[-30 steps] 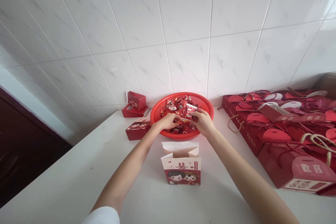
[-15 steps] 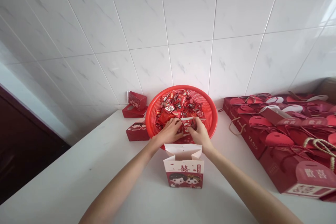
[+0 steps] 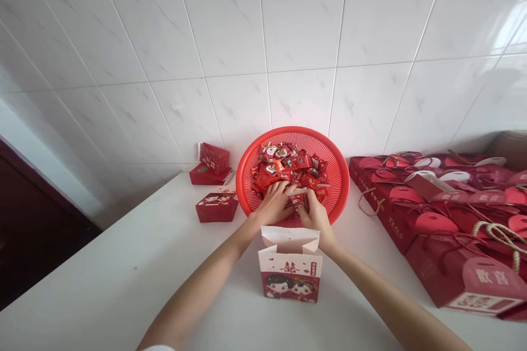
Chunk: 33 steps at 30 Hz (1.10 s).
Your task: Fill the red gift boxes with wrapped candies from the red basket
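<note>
A red mesh basket [image 3: 340, 175] full of red wrapped candies [image 3: 267, 175] stands against the wall. Both hands reach into its front part. My right hand [image 3: 315, 214] is closed on a red and white candy packet [image 3: 297, 200]. My left hand [image 3: 274, 205] lies on the candies beside that packet, fingers bent and slightly apart; whether anything is under them is hidden. Just in front of the basket, between my forearms, an open paper box [image 3: 290, 279] with two cartoon figures stands upright.
Many red gift boxes with cord handles [image 3: 436, 263] crowd the right side of the white table [image 3: 123, 285]. Left of the basket sit a small red box [image 3: 217, 209] and another red box [image 3: 209, 167] behind it. A tiled wall [image 3: 300, 98] rises behind.
The basket has shifted slightly right and tilted up, and its candies lie differently. Both hands have moved a little right with it. The packet at my right hand sits lower and is more covered.
</note>
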Available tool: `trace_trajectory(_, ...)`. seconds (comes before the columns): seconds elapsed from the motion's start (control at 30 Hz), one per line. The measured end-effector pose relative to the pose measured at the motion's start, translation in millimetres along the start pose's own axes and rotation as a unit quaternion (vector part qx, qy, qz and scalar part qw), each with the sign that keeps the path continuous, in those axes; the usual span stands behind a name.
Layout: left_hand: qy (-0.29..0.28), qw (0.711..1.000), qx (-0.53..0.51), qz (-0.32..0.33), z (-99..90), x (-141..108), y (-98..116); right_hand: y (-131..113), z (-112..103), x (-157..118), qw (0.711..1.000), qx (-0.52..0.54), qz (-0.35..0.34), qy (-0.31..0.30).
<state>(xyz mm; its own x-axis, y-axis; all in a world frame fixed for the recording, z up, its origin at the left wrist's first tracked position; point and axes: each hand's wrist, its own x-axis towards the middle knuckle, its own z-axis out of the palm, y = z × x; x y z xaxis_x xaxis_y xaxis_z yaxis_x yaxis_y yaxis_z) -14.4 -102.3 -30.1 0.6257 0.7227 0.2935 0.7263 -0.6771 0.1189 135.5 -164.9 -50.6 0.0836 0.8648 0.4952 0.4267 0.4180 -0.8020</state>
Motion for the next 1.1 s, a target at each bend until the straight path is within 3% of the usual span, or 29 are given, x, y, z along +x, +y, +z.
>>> trace_trajectory(0.23,0.030,0.999,-0.007,-0.020,7.3,32.8,-3.6,21.1,-6.1,31.7,1.000,0.021,0.011,0.008)
trace_trajectory(0.4,0.027,0.998,-0.019,-0.059,4.6,51.5,-13.3,24.7,-7.4,56.8,0.996,0.064,0.029,0.051)
trace_trajectory(0.53,0.038,0.996,-0.049,-0.071,3.8,56.2,-16.4,26.2,-5.7,61.7,0.990,0.087,0.049,0.096)
trace_trajectory(0.7,0.040,0.993,-0.107,-0.043,-2.1,51.1,-12.9,35.2,-9.5,62.1,0.980,0.142,0.075,0.120)
trace_trajectory(0.83,0.022,0.990,-0.137,-0.016,-13.6,35.5,-13.5,39.4,-14.9,67.3,0.955,0.239,0.094,0.151)
trace_trajectory(1.0,0.002,0.967,-0.247,-0.061,-31.8,8.9,-17.3,29.5,-18.0,72.2,0.906,0.367,0.133,0.163)
trace_trajectory(1.1,0.055,0.970,-0.227,-0.069,-37.2,0.2,-20.1,18.8,-19.7,73.4,0.867,0.436,0.179,0.164)
